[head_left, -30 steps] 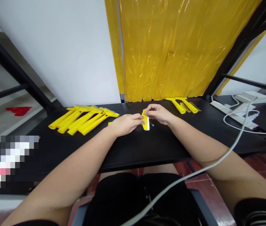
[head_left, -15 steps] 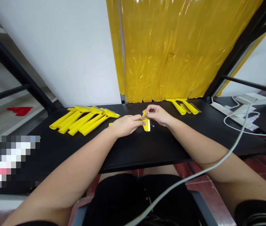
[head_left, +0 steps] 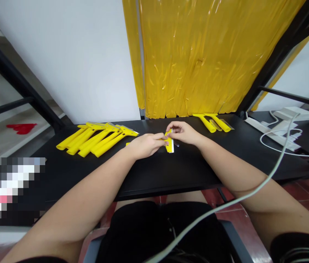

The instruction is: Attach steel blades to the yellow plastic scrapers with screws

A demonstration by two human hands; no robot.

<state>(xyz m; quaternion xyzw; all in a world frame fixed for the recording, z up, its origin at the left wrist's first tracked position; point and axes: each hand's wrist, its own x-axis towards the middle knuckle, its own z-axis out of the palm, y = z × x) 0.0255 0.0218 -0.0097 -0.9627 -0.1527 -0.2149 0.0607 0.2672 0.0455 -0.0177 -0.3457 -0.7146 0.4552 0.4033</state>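
Note:
A yellow scraper [head_left: 168, 147] lies across the black table in front of me, its head turned to the right with a whitish blade strip along the edge. My left hand [head_left: 147, 145] is closed over its handle, most of which the palm hides; a bit of the handle shows behind the wrist. With bent, closed fingers, my right hand [head_left: 181, 132] grips the far end of the scraper's head. Anything small between those fingertips is hidden. A tiny clear object [head_left: 177, 145] rests on the table just right of the blade.
Several yellow scrapers [head_left: 99, 140] lie in a row at left. Two more yellow scrapers [head_left: 209, 124] with a loose blade piece lie at back right. A white power strip [head_left: 272, 133] sits further right. A pale cable [head_left: 225, 202] crosses in front of my right arm.
The right fingers have shifted slightly and curled closer to the head of the scraper. The left hand keeps its hold, and the scraper stays in about the same place.

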